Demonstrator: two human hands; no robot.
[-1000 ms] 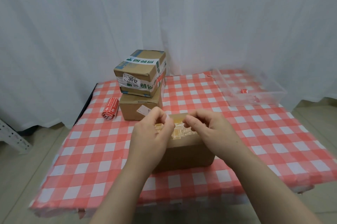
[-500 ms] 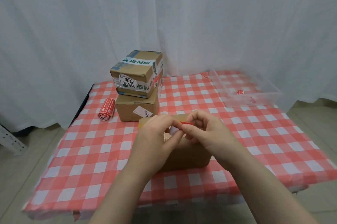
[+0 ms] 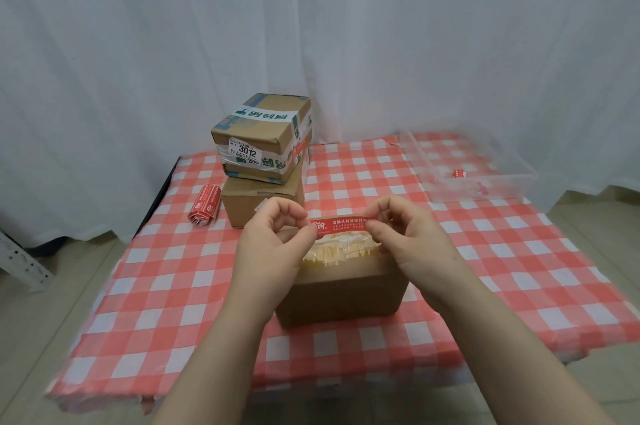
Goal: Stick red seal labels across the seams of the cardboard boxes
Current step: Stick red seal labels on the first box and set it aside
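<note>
**Lay the strip taut and square across the seam**

The red seal label [image 3: 341, 223] hangs stretched level just above the far top edge of the near cardboard box [image 3: 341, 300], printed side toward the person. As far as this view shows, it is not yet stuck down. The left hand [image 3: 273, 244] pinches its left end and the right hand [image 3: 412, 241] its right end. On each hand the fingers [image 3: 372, 226] close narrowly on the strip, thumb against forefinger, and the rest curl loosely.

Directly under the label, the box top carries a crinkled band of yellowish tape [image 3: 341, 250]. The seam lies beneath it, and I cannot tell which way it runs.

The step likely goes best if the strip stays tight while it is lowered, so it cannot fold onto itself or cling to a fingertip. One end should land first on bare cardboard. A thumb can then smooth toward the other end, pressing hardest where the wrinkled tape may grip poorly.

Behind and left of the near box stand two stacked boxes [image 3: 263, 134], the upper one marked 3012. Farther left of it a roll of red labels [image 3: 205, 205] lies on the bench [image 3: 173, 286], which has a red-and-white checked cloth. Behind and right of the near box sits a clear plastic tray [image 3: 519, 179] holding a few red scraps.
</note>
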